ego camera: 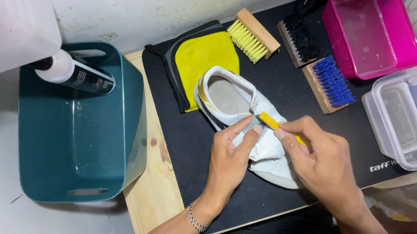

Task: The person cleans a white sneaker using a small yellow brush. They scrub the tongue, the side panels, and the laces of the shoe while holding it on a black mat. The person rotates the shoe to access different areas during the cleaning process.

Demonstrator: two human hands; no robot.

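A white sneaker (227, 97) lies on a black mat (191, 144), its opening toward the back. My left hand (231, 163) rests on the shoe's middle, with thumb and fingers pinching the tongue or lace area. My right hand (321, 162) grips a small yellow-handled tool (271, 122), its tip pressed against the shoe's upper next to my left fingers. The shoe's toe is hidden under both hands.
A teal tub (77, 141) holding a bottle (77, 73) stands at left. Behind the shoe lie a yellow cloth (202, 55) and three brushes: yellow (251, 34), black (299, 38), blue (331, 82). A pink box (372, 27) and clear container (412, 119) sit right.
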